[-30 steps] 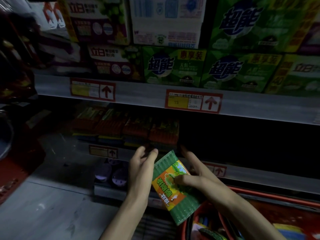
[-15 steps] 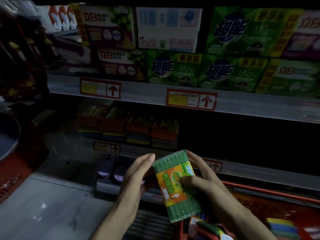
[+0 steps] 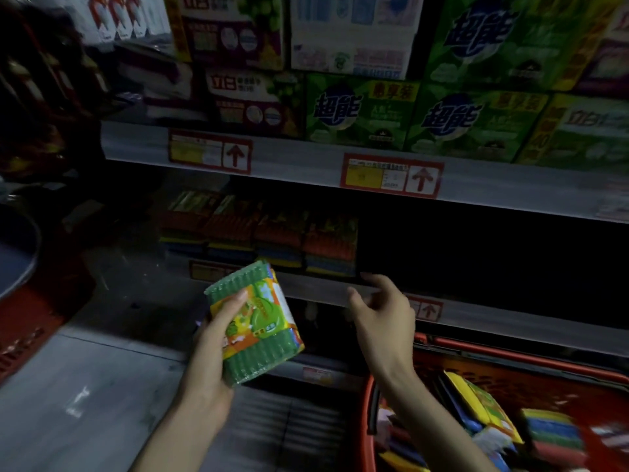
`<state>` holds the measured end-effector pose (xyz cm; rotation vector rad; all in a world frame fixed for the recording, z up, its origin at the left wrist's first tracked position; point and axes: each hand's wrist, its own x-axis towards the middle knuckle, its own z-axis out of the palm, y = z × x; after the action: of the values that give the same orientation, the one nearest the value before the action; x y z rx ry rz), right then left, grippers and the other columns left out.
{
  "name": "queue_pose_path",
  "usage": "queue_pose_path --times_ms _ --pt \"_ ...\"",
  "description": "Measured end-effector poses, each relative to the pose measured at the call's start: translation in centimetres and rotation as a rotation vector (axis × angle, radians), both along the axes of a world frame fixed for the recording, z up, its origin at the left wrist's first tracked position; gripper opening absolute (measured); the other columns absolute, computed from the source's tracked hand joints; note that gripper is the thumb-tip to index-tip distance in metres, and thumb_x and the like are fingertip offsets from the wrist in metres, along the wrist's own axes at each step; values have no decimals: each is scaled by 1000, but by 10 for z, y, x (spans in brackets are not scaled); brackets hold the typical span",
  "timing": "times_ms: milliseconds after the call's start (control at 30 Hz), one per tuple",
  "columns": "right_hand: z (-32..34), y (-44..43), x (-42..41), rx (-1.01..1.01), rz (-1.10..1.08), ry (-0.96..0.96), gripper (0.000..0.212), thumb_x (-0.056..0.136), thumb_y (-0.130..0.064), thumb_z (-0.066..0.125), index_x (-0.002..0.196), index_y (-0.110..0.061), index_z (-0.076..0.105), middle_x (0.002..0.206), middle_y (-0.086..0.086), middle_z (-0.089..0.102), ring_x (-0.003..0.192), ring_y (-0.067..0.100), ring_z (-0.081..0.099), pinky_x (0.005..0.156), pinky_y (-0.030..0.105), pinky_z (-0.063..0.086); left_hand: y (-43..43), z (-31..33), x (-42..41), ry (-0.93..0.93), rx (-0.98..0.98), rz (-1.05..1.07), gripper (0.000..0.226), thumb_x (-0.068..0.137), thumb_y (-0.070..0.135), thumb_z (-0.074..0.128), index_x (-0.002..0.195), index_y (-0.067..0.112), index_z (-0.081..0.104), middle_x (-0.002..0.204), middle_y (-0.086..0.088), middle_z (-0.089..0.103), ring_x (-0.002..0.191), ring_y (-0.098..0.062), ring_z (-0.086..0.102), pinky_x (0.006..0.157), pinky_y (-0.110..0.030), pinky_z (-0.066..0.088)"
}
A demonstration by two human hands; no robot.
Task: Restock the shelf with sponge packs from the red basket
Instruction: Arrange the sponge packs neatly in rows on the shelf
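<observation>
— Down at the front edge of the lower shelf, what's the person actually got hold of?

— One green sponge pack, and only the left hand has it. Thumb is pressed across the printed orange-and-yellow label, and the rest of the fingers wrap round behind it. The pack is tilted and up in the air just in front of that shelf edge, not on the shelf yet.

— And the other hand?

— The right hand is holding nothing. Its fingers are loosely spread and a bit curled, right at the shelf's front edge, near the right end of the row of sponge packs already there. Can't tell if a fingertip touches the edge, it's too dark.

— How's that row sitting?

— Four dim stacks side by side along the left part of the shelf, reddish on top with yellow and blue bands under. To the right of them it's just black.

— Basket?

— The red basket is at the bottom right, under the right forearm, with more packs piled inside, blurry. Green boxes sit on the shelf above, with red price tags on its front edge.
</observation>
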<state>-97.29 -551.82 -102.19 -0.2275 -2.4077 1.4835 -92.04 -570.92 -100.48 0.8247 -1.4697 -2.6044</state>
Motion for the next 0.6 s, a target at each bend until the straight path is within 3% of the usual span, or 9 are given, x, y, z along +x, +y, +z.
queue_pose_path --times_ms 100,200,367,600 --pt "-10 -1 -23 -19 -9 -91 53 95 -31 69 145 -21 54 62 -2 69 61 9 68 64 38 59 -4 4 0 16 -6 3 41 77 40 72 112 21 75 112 -10 78 109 -33 71 101 -56 52" --pt "-19 -6 -37 -84 61 -166 67 93 -31 68 154 -25 44 67 0 73 60 16 71 63 40 61 -5 5 -3 25 2 0 39 78 39 72 113 21 75 112 -9 78 108 -31 72 94 -48 56" --pt "-23 -6 -42 -133 87 -194 69 90 -37 70 153 -29 44 76 4 73 51 14 66 53 33 55 -5 4 -8 28 13 15 45 78 40 74 119 21 74 115 -8 78 111 -31 72 86 -42 59" --pt "-19 -3 -39 -185 129 -201 68 93 -25 69 154 -23 41 74 5 71 50 11 63 50 27 48 -4 1 -11 16 4 7 52 81 40 74 128 21 69 119 -10 76 113 -32 71 95 -51 57"
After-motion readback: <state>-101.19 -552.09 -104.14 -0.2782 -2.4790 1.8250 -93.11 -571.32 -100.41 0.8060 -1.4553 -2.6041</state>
